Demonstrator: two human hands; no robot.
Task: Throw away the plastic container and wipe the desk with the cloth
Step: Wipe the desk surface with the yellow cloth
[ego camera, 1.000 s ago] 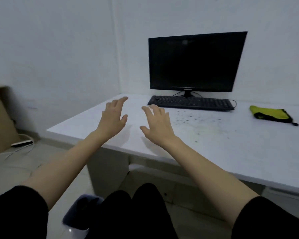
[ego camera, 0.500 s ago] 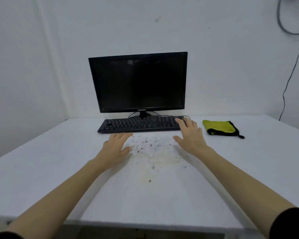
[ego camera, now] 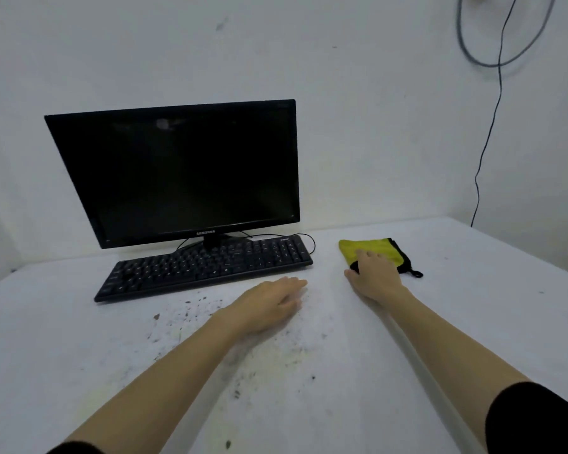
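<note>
A folded yellow cloth (ego camera: 351, 249) with a black edge and a black loop lies flat on the white desk (ego camera: 479, 326), to the right of the keyboard. My right hand (ego camera: 374, 276) rests on top of it, fingers laid over the yellow fabric and thumb at its near left corner. My left hand (ego camera: 269, 306) lies palm down on the desk just in front of the keyboard, holding nothing. Dark crumbs and yellowish smears (ego camera: 194, 309) are scattered over the desk around and behind my left forearm. No plastic container is in view.
A black monitor (ego camera: 184, 172) stands at the back left with a black keyboard (ego camera: 204, 267) in front of it. A thin black cable (ego camera: 487, 139) hangs down the wall at the back right corner of the desk.
My view has swung to face the desk. My right hand has reached right from the keyboard's end onto the cloth. My left hand has slid right along the keyboard's front.
</note>
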